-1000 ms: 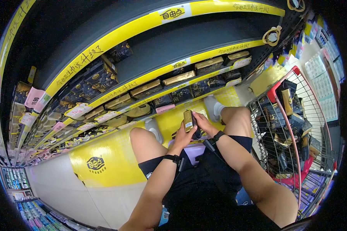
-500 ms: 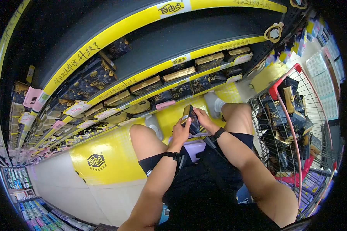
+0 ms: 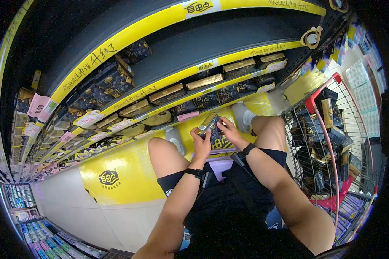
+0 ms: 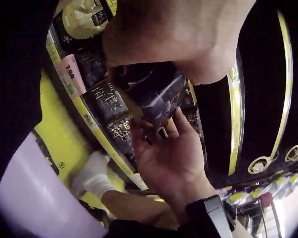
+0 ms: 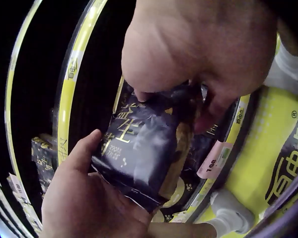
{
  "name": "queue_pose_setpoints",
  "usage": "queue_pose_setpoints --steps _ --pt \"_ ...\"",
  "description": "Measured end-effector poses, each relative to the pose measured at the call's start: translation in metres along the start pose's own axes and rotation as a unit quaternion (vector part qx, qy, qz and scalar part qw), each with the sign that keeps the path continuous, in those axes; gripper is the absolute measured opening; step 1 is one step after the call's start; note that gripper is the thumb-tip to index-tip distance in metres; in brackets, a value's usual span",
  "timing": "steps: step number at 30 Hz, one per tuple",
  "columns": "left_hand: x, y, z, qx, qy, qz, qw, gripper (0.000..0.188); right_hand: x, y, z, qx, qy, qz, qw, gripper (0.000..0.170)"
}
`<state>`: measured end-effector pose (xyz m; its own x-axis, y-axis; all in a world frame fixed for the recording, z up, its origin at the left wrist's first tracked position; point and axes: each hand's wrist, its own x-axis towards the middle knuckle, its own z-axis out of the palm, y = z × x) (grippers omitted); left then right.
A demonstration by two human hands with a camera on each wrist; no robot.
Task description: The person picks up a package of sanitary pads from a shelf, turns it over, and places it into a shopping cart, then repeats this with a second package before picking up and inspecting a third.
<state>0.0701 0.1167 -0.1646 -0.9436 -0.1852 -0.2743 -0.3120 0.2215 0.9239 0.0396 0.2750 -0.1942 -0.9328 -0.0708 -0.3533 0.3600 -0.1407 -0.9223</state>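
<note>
Both hands hold a black pack of sanitary pads (image 3: pixel 210 123) with gold print, in front of the low shelves and above the person's knees. The left hand (image 3: pixel 202 140) grips one end, its thumb along the near side. At the opposite end, the right hand (image 3: pixel 231 132) pinches the pack with thumb and fingers. In the right wrist view the printed face of the pack (image 5: pixel 139 144) shows, with the left hand (image 5: pixel 89 198) under its lower end. The left wrist view has the pack (image 4: pixel 161 96) between the left hand (image 4: pixel 174 39) and the right hand (image 4: pixel 171 158).
Shelves with yellow edge strips (image 3: pixel 173 73) rise ahead, the lower ones holding rows of similar black-and-gold packs (image 3: pixel 166 93). A wire shopping cart (image 3: pixel 335 181) heaped with such packs (image 3: pixel 328 129) stands at the right. The person sits on a lilac stool (image 3: pixel 218 167) over a yellow floor mat (image 3: pixel 129 181).
The pack has been turned in the hands: its gold barcode side faced up earlier, and more of the dark printed face shows now. Both hands have moved slightly toward the shelves.
</note>
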Motion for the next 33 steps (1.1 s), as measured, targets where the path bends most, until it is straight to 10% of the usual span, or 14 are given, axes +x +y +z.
queue_pose_setpoints --steps 13,33 --pt "0.004 -0.017 0.0 0.032 0.027 0.053 0.998 0.065 0.012 0.023 -0.012 -0.097 -0.013 -0.114 0.989 0.033" --pt "-0.001 0.013 -0.003 -0.094 -0.028 0.013 0.995 0.051 0.01 0.025 -0.012 -0.122 0.041 -0.031 0.991 0.038"
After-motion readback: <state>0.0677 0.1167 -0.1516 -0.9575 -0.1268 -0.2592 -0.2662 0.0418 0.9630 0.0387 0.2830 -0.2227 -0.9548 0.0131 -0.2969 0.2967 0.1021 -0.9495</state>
